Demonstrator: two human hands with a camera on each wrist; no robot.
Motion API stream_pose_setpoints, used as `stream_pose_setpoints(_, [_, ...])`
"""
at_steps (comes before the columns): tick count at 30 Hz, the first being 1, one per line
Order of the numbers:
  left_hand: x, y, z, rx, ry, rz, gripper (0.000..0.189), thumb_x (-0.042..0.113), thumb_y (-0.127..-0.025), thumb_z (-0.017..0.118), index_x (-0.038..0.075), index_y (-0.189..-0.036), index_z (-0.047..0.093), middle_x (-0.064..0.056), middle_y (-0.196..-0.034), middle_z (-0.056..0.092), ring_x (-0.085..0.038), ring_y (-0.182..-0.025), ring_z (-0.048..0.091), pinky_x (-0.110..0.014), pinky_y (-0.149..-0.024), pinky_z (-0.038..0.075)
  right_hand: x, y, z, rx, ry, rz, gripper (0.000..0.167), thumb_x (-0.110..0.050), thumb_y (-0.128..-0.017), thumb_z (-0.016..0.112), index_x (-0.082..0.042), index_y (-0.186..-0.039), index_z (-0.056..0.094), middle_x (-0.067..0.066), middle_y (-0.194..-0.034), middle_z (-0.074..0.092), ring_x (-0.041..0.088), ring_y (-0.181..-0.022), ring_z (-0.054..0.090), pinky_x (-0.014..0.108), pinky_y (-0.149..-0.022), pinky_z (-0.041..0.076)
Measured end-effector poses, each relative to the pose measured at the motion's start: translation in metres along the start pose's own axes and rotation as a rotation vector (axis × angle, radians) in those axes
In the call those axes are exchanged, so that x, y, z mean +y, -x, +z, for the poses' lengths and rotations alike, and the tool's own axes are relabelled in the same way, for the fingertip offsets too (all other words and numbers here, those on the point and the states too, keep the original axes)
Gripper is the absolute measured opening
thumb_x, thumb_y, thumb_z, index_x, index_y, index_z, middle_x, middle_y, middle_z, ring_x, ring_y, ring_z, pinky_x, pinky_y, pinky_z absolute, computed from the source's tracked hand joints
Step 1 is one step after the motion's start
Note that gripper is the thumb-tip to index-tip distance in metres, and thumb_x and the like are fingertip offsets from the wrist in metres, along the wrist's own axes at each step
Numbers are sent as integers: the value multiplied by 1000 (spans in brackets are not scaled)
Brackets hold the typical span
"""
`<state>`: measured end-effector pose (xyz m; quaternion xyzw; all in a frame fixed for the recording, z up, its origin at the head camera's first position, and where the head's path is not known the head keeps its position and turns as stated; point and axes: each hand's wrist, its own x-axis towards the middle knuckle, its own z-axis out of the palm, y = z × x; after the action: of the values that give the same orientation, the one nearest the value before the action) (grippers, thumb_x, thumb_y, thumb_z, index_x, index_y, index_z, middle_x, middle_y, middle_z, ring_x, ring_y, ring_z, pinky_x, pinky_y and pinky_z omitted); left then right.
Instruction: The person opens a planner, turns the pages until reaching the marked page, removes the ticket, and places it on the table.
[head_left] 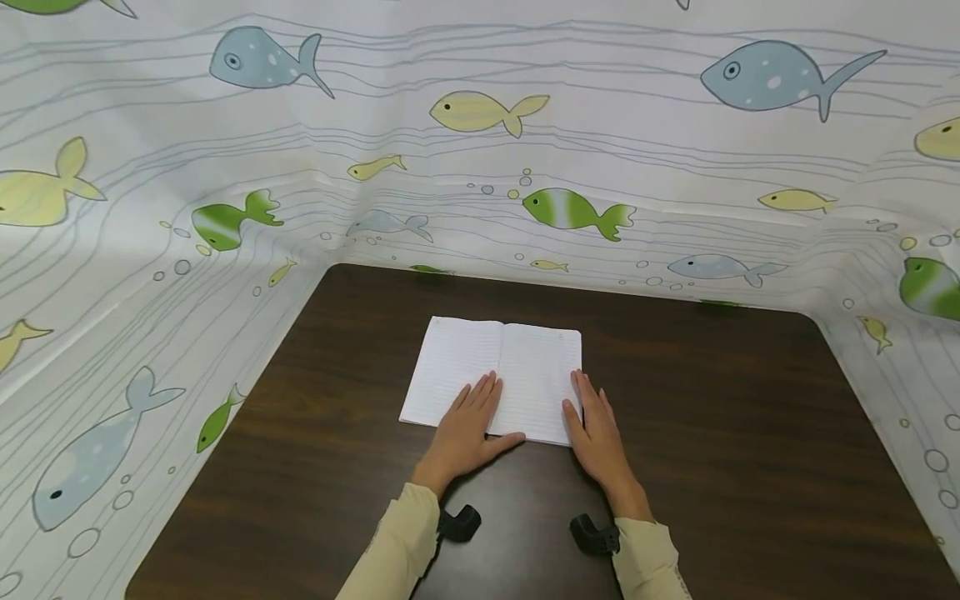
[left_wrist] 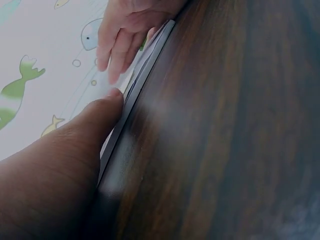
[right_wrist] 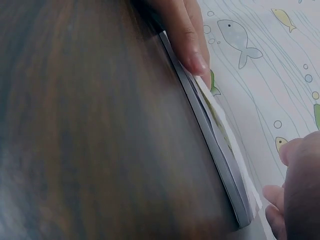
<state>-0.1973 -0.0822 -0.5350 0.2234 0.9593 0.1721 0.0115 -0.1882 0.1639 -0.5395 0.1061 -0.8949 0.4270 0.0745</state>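
An open notebook with white lined pages lies on the dark wooden table in the head view. My left hand rests on its lower left page, fingers straight and thumb spread along the near edge. At the right edge of the notebook, my right hand touches the page with extended fingers. In the left wrist view, the left thumb lies against the notebook's edge. Loose page edges stand slightly apart in the right wrist view, between the left hand and the right hand.
The brown wood-grain table extends around the notebook. A white sheet printed with fish borders the table at the back and sides. Black wrist-worn mounts sit by both sleeves, just above the tabletop.
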Motion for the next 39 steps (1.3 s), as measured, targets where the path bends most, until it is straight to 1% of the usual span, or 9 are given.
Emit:
stream_pose_setpoints(5, [-1,-2,-2,28,18,-5,109,71,-89,65,2,-163,25,-11,-170,23,-20,-158,20,-40,-128,14,-2,-3,-1,12,-2,-4,60,-27,-110,49,3,-160,32,22,-166,29,38,-154,26,60,-125,10])
stream_pose_setpoints(7, [-1,-2,-3,20,34,-9,112,72,-87,66,3,-164,23,-9,-171,22,-20,-158,19,-39,-129,12,-3,-3,-2,20,-3,-5,60,-26,-110,50,4,-159,32,22,-166,29,38,-154,26,60,-125,10])
stream_pose_setpoints(9, [0,-3,-4,0,48,-16,113,74,-87,66,5,-165,20,-8,-171,19,-18,-158,16,-38,-129,9,-3,-3,-2,20,1,-4,60,-25,-110,50,5,-159,32,22,-166,29,39,-154,26,59,-125,10])
stream_pose_setpoints(12, [1,-3,-4,-12,62,-23,114,73,-87,66,5,-165,19,-8,-172,18,-18,-158,16,-37,-129,9,-1,-3,-3,7,15,8,63,-27,-110,50,4,-160,30,21,-167,27,37,-155,25,58,-126,10])
stream_pose_setpoints(18, [1,-1,-1,-11,48,-23,112,72,-88,66,5,-165,20,-8,-171,19,-18,-158,16,-37,-129,9,0,-1,-3,-25,39,41,68,-34,-110,50,3,-162,26,21,-168,23,36,-156,23,55,-127,8])
stream_pose_setpoints(26, [1,0,1,-25,42,-22,112,73,-88,66,4,-165,20,-8,-172,18,-18,-158,15,-37,-129,9,0,2,-4,-38,43,62,68,-35,-110,49,4,-161,26,21,-168,23,35,-156,23,53,-127,8])
stream_pose_setpoints(32, [0,-1,-1,-31,48,-16,113,72,-88,66,4,-165,19,-8,-172,17,-17,-159,14,-37,-129,8,-2,3,-4,-63,58,99,67,-36,-111,46,5,-160,27,22,-168,21,35,-157,20,54,-127,9])
stream_pose_setpoints(35, [-1,-1,-1,-24,53,-14,112,72,-88,67,4,-164,21,-9,-171,18,-18,-158,15,-37,-129,9,-2,2,-3,-75,61,89,64,-35,-112,44,5,-159,30,22,-168,21,35,-157,20,55,-127,9])
stream_pose_setpoints(39, [-2,0,0,-14,52,-23,111,72,-88,66,4,-164,22,-8,-171,20,-17,-158,16,-36,-129,9,-4,1,-2,-93,71,30,60,-33,-113,42,7,-156,34,22,-165,26,34,-156,23,56,-127,8])
